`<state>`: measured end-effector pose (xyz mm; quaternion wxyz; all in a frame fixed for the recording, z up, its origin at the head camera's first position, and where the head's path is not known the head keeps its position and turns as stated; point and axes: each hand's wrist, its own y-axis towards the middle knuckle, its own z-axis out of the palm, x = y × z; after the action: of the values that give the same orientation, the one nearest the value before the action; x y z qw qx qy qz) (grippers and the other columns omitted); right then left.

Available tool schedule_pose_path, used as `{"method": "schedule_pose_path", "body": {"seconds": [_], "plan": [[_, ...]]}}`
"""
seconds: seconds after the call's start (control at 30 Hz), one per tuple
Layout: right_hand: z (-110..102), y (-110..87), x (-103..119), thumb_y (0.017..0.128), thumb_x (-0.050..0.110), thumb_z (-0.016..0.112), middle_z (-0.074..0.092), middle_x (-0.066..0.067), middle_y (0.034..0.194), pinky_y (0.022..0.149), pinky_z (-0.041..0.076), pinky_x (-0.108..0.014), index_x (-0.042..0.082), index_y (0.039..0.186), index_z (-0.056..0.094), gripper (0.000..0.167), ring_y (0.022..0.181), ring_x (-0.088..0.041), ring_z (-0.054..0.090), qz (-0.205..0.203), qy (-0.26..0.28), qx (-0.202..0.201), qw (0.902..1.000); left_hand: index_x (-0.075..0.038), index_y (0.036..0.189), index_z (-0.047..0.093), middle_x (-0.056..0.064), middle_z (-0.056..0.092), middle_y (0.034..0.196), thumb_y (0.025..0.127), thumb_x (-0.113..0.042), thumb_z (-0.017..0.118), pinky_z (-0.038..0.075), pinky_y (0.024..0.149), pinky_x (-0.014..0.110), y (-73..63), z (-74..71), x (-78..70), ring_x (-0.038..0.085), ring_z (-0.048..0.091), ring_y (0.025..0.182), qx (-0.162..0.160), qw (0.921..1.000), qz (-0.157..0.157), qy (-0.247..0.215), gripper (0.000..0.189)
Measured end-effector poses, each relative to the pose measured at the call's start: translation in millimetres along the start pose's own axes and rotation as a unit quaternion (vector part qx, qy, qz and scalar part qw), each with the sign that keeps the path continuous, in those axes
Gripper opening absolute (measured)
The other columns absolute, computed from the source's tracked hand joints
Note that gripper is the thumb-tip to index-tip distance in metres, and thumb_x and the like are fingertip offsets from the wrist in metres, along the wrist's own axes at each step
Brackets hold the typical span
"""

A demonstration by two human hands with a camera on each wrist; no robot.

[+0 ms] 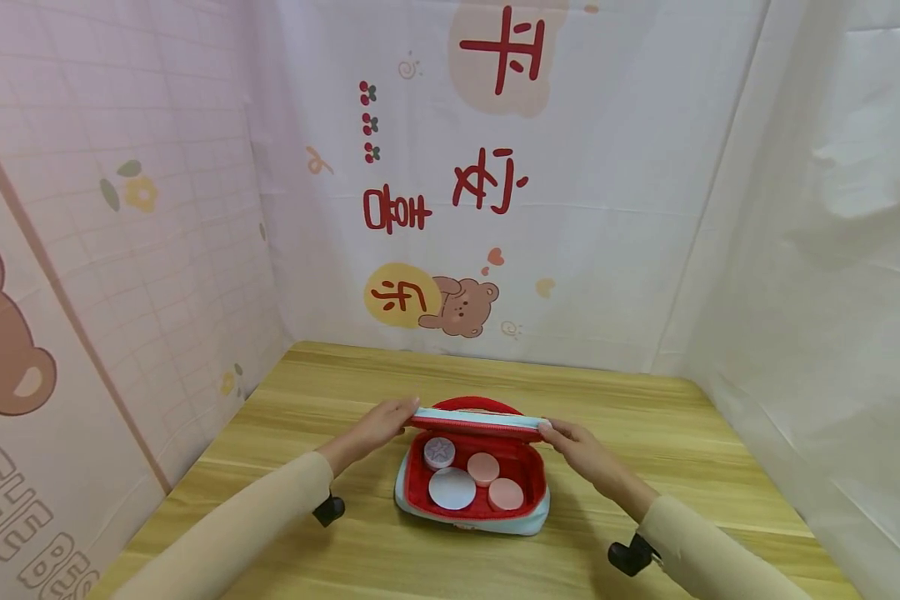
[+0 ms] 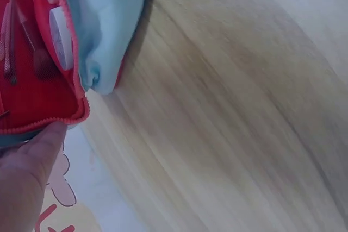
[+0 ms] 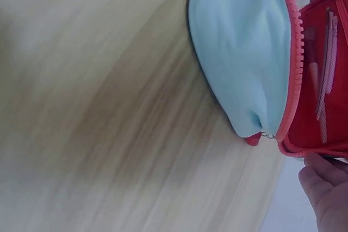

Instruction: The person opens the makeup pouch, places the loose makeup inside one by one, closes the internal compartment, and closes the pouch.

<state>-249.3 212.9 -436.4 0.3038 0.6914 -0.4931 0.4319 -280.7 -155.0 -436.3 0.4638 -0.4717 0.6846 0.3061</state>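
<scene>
A light blue cosmetic bag [image 1: 516, 526] with red lining lies unzipped on the table, its lid [image 1: 480, 419] tilted up partway. My left hand [image 1: 375, 428] pinches the lid's left corner, while my right hand [image 1: 583, 452] pinches the right corner. Inside the bag are a round box with a star on its top [image 1: 439, 451], a larger white round box [image 1: 452, 489] and two pink round boxes [image 1: 483, 469]. Slim makeup brushes [image 3: 328, 58] sit behind mesh on the lid's red inner side, visible in both wrist views.
The bag's red handle [image 1: 478, 403] arches behind the lid. Wood-grain tabletop [image 1: 330, 554] surrounds the bag. Printed white cloth [image 1: 592, 208] hangs behind the table and along both sides.
</scene>
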Motion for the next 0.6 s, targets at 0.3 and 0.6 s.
{"method": "schedule_pose_path", "body": {"seconds": [0.3, 0.6], "plan": [[1, -11.0, -1, 0.097, 0.029, 0.066, 0.039, -0.026, 0.151, 0.105, 0.042, -0.047, -0.008, 0.151, 0.03, 0.075, 0.135, -0.038, 0.043, -0.016, -0.02, 0.043, 0.9988, 0.008, 0.148, 0.038, 0.023, 0.043, 0.149, 0.103, -0.039, 0.054, 0.033, 0.112, 0.051, -15.2, 1.9, 2.8, 0.036, 0.04, 0.138, 0.026, 0.9964, 0.015, 0.079, 0.067], [6, -21.2, -3, 0.091, 0.021, 0.073, 0.022, -0.03, 0.157, 0.107, 0.039, -0.047, -0.009, 0.153, 0.02, 0.087, 0.143, -0.046, 0.024, -0.023, 0.012, 0.073, 0.997, 0.013, 0.145, 0.039, 0.026, 0.049, 0.143, 0.097, -0.029, 0.065, 0.036, 0.109, 0.053, -31.2, 6.6, 4.4, 0.038, 0.045, 0.133, 0.054, 0.9869, 0.066, 0.137, 0.068]]}}
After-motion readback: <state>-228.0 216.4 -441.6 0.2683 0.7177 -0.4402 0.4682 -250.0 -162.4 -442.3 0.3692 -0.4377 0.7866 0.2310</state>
